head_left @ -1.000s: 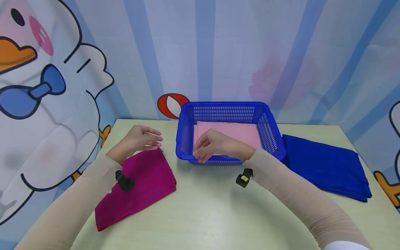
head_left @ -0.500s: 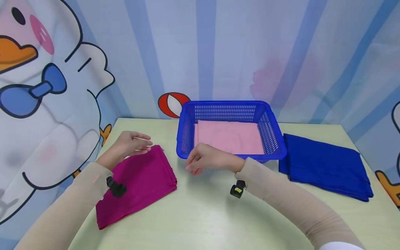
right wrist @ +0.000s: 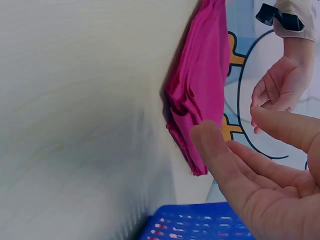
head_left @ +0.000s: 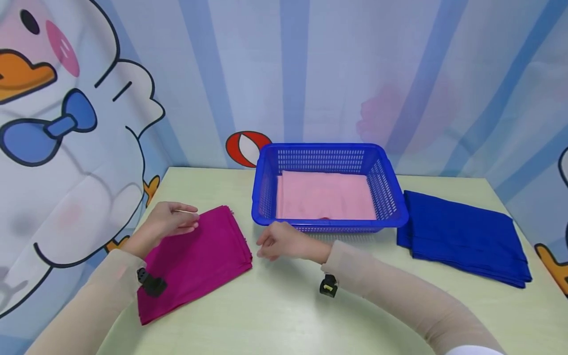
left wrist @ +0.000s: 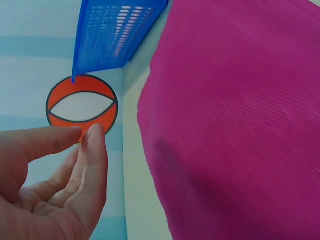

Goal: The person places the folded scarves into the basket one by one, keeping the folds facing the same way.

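The bare left hand [head_left: 172, 219] is shifted near-left; the bare right hand [head_left: 286, 241] likewise, from over the blue plastic basket [head_left: 355, 223].

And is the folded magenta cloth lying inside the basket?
No, the magenta cloth lies on the table to the left of the basket, which holds a pink cloth.

On the bench [head_left: 284, 310] before you, a basket [head_left: 350, 223] stands toward the back, an inner cloth [head_left: 330, 197] lying in it, between a left cloth [head_left: 201, 261] and a right cloth [head_left: 468, 239]; your left hand [head_left: 168, 221] is near the left cloth, your right hand [head_left: 284, 241] before the basket.
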Motion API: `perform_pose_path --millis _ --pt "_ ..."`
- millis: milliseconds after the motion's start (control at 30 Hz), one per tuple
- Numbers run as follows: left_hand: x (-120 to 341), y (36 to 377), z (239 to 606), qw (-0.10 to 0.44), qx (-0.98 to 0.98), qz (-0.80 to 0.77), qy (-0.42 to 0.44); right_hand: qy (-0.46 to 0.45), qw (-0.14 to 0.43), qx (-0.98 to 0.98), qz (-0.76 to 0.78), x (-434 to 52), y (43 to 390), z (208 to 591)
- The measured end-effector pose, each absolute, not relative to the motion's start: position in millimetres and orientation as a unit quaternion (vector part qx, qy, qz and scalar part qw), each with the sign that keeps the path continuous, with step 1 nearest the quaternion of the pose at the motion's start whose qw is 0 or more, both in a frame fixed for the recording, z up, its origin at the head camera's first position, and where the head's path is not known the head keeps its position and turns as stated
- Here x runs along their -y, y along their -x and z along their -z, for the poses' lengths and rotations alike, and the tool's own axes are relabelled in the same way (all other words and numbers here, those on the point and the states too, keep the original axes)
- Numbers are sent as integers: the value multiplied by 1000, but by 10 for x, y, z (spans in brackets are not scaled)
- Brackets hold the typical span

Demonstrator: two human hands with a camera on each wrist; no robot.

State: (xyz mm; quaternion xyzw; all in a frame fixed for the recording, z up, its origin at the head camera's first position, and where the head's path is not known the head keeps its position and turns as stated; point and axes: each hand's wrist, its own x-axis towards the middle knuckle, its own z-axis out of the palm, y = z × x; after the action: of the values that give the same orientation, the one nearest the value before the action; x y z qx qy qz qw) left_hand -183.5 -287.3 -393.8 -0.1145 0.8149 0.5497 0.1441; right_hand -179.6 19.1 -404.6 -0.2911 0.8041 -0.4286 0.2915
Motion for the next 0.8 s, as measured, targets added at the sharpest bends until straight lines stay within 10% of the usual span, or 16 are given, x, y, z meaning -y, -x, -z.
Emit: perform_pose_path --millis 800 --pt "3343 1408 4151 112 -858 -484 127 241 231 -840 428 29 1745 4436"
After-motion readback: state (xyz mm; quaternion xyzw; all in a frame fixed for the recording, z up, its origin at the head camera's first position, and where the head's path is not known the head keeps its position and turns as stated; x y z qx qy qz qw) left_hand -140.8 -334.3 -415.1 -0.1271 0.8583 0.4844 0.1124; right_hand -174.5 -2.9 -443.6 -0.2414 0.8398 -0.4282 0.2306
